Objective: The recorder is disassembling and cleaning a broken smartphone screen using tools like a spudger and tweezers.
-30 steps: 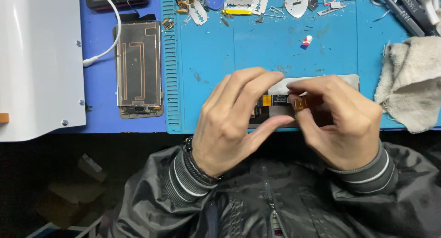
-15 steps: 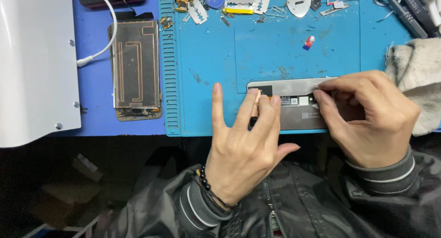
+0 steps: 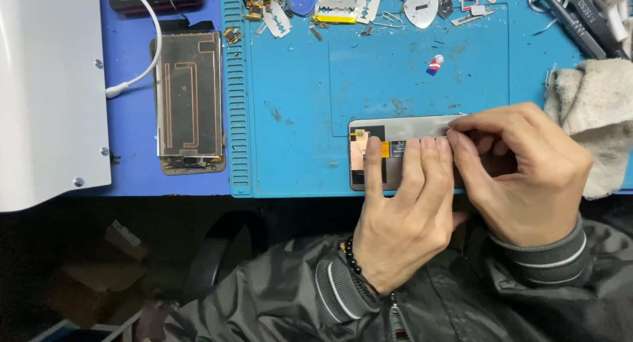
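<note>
A grey phone screen panel (image 3: 409, 127) lies face down on the blue work mat (image 3: 297, 118), with an orange flex cable (image 3: 359, 151) at its left end. My left hand (image 3: 402, 217) rests flat on the panel, fingers spread and pressing its lower half. My right hand (image 3: 527, 170) pinches the panel's upper right edge with thumb and fingers. The panel's right part is hidden under both hands.
A second opened phone part (image 3: 190, 101) lies on the darker blue mat at left, beside a white machine (image 3: 46, 91) and white cable (image 3: 142, 58). Razor blades, picks and small parts (image 3: 343, 2) line the far edge. A grey cloth (image 3: 593, 111) sits right.
My left hand has uncurled and now lies flat on the panel. The panel sits flat on the mat, with my right hand shifted to its upper right edge.
</note>
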